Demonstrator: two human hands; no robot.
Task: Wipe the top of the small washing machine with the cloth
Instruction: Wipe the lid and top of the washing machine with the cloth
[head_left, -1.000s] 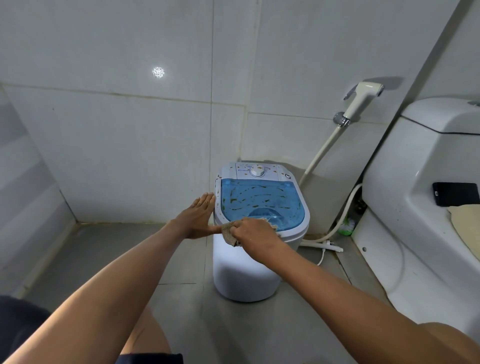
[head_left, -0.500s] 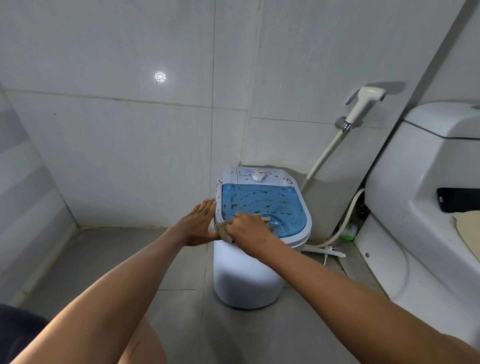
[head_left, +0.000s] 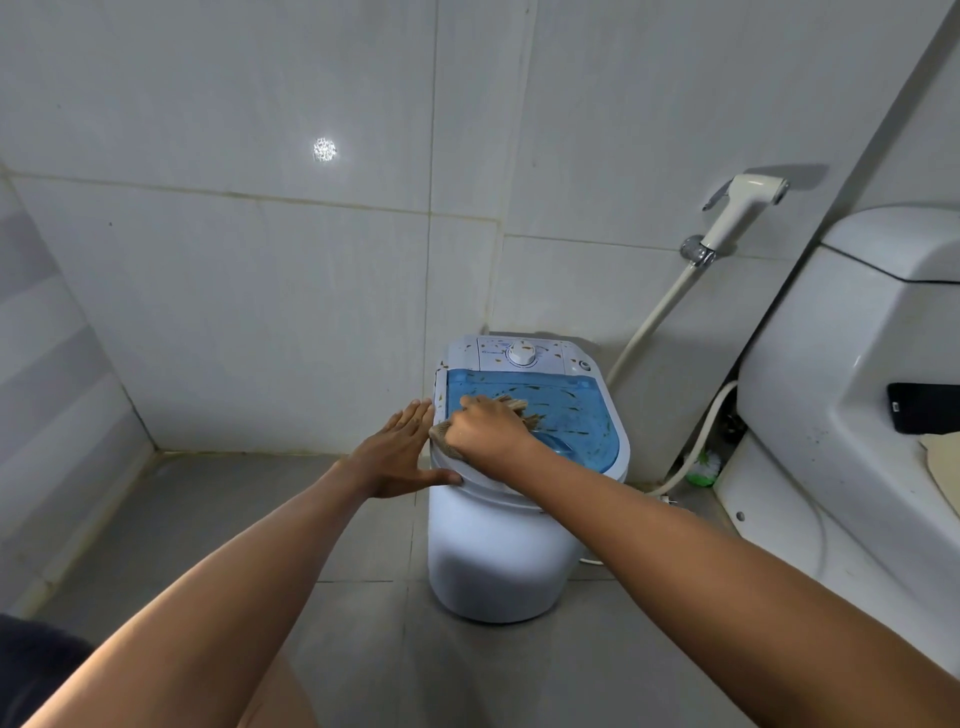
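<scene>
Your right hand is closed over the cloth and presses it flat on the blue lid of the small washing machine, at the lid's left edge and near its front; a frayed bit of cloth pokes out past your knuckles and another bit shows under your wrist. Your left hand holds nothing; it is spread wide, fingers together, laid against the machine's left side with the thumb along the front rim, seemingly to steady the tub. The machine stands on the bathroom floor, close to the back wall, with the toilet to its right. As for progress, you look to be early or midway; brown flecks and smears are scattered across most of the blue lid, thickest toward its right and back, and the white control panel around the dial is speckled too. By my reading the right half, the back strip and the panel are all left to wipe.
</scene>
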